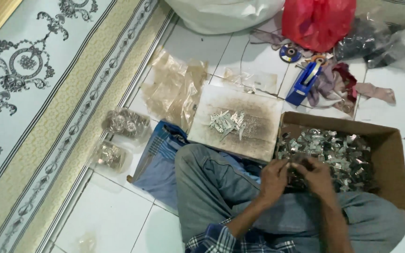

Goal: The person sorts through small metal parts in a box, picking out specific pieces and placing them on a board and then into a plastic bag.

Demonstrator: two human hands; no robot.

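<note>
I sit cross-legged on a tiled floor. My left hand [273, 180] and my right hand [316, 177] meet at the near edge of a cardboard box [390, 145] filled with several small shiny metal pieces [333, 150]. Both hands pinch small metal pieces between the fingers; the exact pieces are too small to make out. Ahead of my left knee lies a dusty white board [258, 112] with a small pile of silvery metal pieces [227, 122] on it.
A patterned carpet [33, 93] covers the floor at left. Two clear bags of shiny parts [118, 136] lie by its edge. Crumpled clear plastic [174, 89], a blue tape dispenser [305, 82], a red bag [317, 21] and a white sack [221, 14] lie beyond the board.
</note>
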